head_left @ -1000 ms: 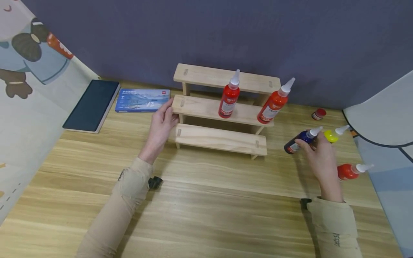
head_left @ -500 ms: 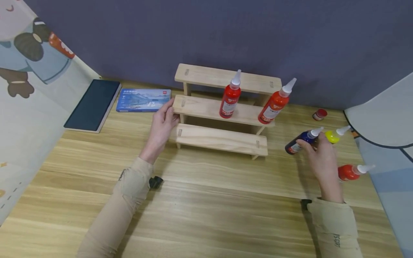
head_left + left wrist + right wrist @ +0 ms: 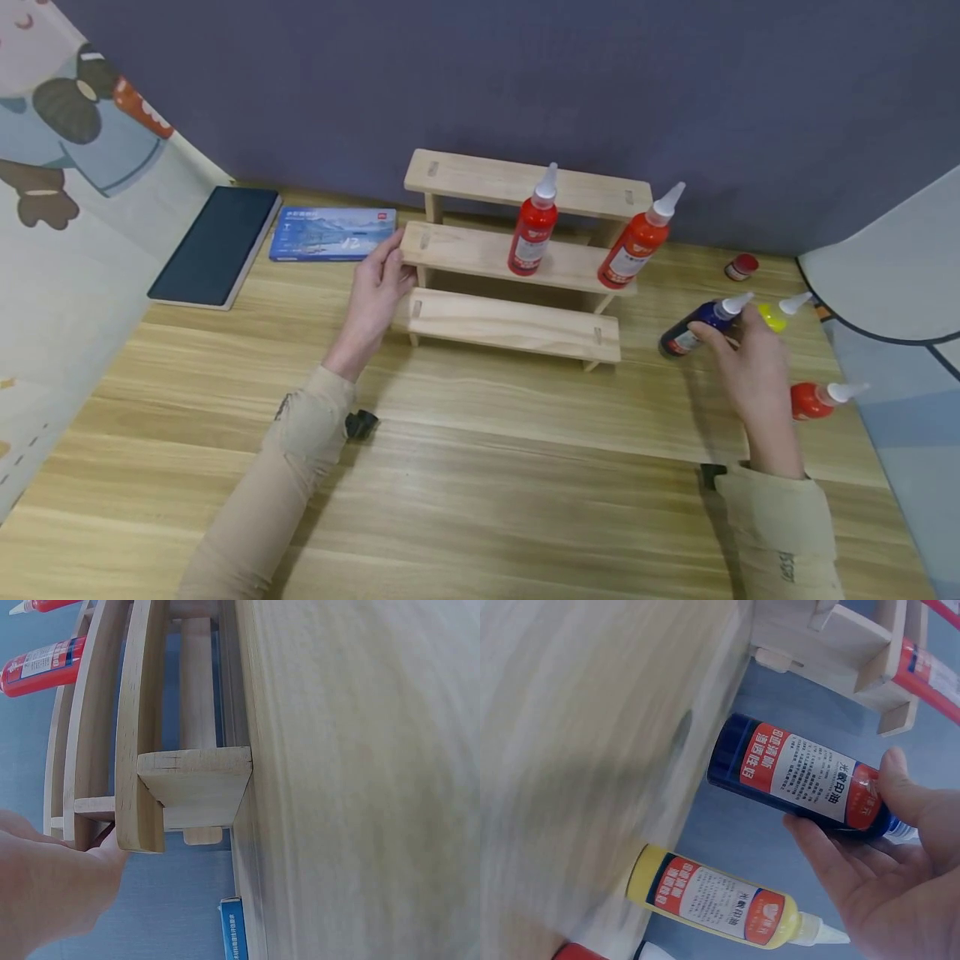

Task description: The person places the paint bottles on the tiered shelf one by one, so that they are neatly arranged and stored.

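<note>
My right hand [image 3: 753,367] holds a dark blue squeeze bottle [image 3: 795,772] near its neck, thumb on one side and fingers on the other. In the right wrist view the bottle's base looks slightly off the table. My left hand [image 3: 377,287] grips the left end of a three-step wooden rack [image 3: 510,321], at the middle step. On that middle step stand two red squeeze bottles, one near the centre [image 3: 531,242] and one at the right end [image 3: 633,250]. Beside my right hand stands a yellow squeeze bottle [image 3: 712,900], partly hidden in the head view.
Another red bottle [image 3: 808,402] stands right of my right wrist. A small red-lidded jar [image 3: 741,267] sits behind the blue bottle. Left of the rack lie a flat blue box [image 3: 333,233] and a dark notebook-like slab [image 3: 217,246]. A dark blue partition [image 3: 480,83] rises behind.
My right hand has shifted very slightly to the right and covers more of the yellow bottle. The left hand and the rack stay put.
</note>
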Demonstrator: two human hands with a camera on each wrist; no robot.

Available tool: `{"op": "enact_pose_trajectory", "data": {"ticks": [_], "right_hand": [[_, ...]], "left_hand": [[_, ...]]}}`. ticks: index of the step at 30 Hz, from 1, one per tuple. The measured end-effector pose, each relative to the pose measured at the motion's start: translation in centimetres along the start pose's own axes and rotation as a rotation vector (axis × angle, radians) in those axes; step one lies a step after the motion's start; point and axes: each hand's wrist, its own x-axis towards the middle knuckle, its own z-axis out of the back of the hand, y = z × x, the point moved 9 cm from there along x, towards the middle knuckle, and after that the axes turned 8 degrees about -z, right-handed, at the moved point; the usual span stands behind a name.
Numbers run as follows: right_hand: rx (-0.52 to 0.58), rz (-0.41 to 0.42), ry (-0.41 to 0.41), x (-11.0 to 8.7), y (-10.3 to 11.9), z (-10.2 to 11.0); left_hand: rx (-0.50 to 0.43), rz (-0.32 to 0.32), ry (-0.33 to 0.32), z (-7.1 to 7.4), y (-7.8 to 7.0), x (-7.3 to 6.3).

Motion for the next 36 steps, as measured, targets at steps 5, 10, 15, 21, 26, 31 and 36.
{"op": "enact_pose_trajectory", "data": {"ticks": [5, 10, 15, 21, 26, 31, 36], "right_hand": [[-0.011, 0.002, -0.003, -0.3, 0.6, 0.2], [-0.014, 0.026, -0.016, -0.7, 1.4, 0.4], [-0.020, 0.037, -0.008, -1.1, 2.0, 0.5], [-0.026, 0.034, -0.005, -1.5, 2.7, 0.6], [-0.010, 0.038, -0.003, -1.9, 3.3, 0.8], [0.008, 0.058, -0.007, -2.4, 4.0, 1.0], [0.000, 0.076, -0.015, -2.8, 4.7, 1.1]], "left_hand": [[0.006, 0.000, 0.001, 0.1, 0.0, -0.1], [0.009, 0.000, 0.003, 0.0, 0.0, -0.1], [0.007, 0.006, 0.001, 0.0, 0.0, -0.1], [0.000, 0.008, 0.001, 0.1, 0.1, -0.2], [0.001, 0.006, 0.001, 0.1, 0.1, -0.1], [0.003, 0.004, 0.002, 0.1, 0.1, -0.1], [0.003, -0.003, 0.004, 0.0, 0.1, 0.0]]}}
